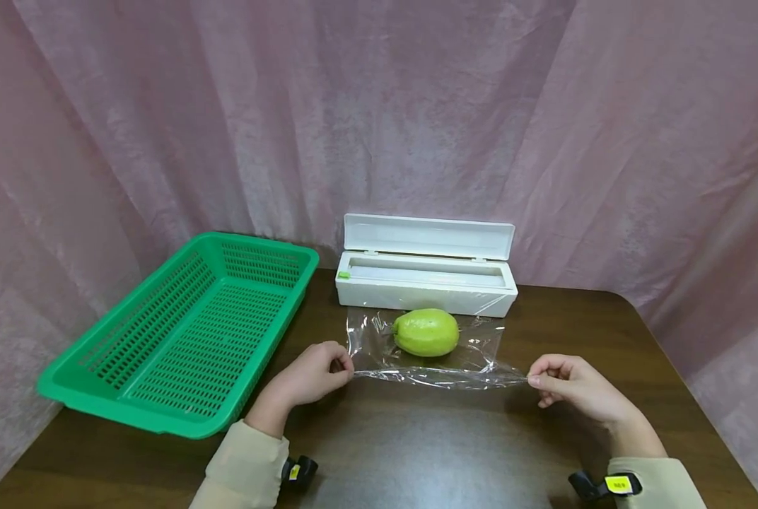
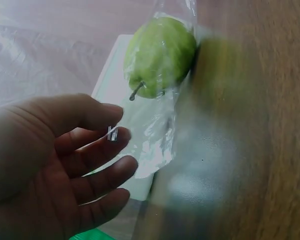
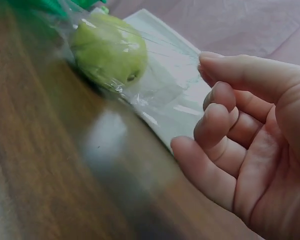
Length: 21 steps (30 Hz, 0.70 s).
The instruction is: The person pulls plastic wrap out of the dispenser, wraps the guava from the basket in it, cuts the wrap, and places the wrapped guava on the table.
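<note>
Head view: one yellow-green oval fruit [image 1: 426, 332], among a sheet of clear plastic film [image 1: 445, 379], on a dark brown wooden bench [image 1: 417, 452]. At the fruit's 12 o'clock: white rectangular box [image 1: 426, 298], lid raised. At 9: green perforated plastic basket [image 1: 131, 412]. Hands: left hand [image 1: 312, 375] at 8, right hand [image 1: 576, 387] at 4, each pinching one end of the film's near edge.

Left wrist view: film between thumb and finger; fruit, stem showing, between 1 and 2 o'clock.

Right wrist view: thumb-and-finger pinch; fruit at 10, seen through film.

A green basket [image 1: 210, 346] sits on brown table [image 1: 411, 438] — pink curtain [image 1: 404, 113] behind.
</note>
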Motion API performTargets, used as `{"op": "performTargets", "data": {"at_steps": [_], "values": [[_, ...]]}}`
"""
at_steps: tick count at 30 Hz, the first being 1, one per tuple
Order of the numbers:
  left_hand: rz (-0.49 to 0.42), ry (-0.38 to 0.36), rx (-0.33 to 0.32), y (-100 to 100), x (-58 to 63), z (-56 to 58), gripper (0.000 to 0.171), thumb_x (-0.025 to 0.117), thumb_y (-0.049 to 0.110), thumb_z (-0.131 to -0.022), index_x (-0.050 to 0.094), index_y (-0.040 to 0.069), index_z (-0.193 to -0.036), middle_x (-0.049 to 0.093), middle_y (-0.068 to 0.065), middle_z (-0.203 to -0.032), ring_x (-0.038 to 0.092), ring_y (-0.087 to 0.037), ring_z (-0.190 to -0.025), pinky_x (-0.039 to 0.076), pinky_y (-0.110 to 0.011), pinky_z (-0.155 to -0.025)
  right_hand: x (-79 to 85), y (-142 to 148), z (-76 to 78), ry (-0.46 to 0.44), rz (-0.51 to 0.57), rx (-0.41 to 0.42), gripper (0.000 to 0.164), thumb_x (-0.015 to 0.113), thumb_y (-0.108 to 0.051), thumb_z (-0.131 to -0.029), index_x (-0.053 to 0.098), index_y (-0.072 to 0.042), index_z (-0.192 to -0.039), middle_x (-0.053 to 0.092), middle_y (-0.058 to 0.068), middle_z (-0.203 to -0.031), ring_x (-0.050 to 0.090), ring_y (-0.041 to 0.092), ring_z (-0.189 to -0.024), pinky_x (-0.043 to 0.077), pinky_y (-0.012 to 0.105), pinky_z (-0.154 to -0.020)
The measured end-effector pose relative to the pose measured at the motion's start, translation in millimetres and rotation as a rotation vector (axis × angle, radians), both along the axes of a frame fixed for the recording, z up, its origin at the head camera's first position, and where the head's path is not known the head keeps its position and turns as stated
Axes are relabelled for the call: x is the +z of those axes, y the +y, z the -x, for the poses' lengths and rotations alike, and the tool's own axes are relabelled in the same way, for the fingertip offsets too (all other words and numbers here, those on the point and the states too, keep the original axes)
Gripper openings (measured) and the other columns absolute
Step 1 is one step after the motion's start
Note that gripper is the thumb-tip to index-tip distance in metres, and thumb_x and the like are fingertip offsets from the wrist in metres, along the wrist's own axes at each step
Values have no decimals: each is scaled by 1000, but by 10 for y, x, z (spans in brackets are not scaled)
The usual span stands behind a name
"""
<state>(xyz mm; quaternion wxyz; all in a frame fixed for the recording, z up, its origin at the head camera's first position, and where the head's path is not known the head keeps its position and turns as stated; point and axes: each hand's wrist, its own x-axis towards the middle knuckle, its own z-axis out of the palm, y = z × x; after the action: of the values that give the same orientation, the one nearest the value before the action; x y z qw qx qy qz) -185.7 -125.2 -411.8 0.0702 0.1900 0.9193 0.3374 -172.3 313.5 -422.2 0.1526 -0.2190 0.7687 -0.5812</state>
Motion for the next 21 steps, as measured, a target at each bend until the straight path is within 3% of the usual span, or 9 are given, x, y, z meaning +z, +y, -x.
{"op": "performTargets", "data": {"at_steps": [11, 21], "values": [[-45, 102, 134, 53, 132, 109, 4, 66, 13, -86, 63, 11, -84, 56, 1, -84, 52, -12, -73, 48, -25, -67, 289, -168, 138, 75, -28, -178, 19, 58, -10, -94, 54, 9, -98, 55, -5, -68, 54, 9, -57, 57, 33, -62], [-55, 214, 203, 86, 143, 262, 5, 62, 14, -88, 64, 10, -85, 59, -2, -85, 54, -14, -75, 49, -27, -69, 252, -331, 293, 161, -13, -337, 26, 59, -13, -93, 53, 11, -101, 53, -5, -67, 52, 8, -55, 56, 31, -60]]}}
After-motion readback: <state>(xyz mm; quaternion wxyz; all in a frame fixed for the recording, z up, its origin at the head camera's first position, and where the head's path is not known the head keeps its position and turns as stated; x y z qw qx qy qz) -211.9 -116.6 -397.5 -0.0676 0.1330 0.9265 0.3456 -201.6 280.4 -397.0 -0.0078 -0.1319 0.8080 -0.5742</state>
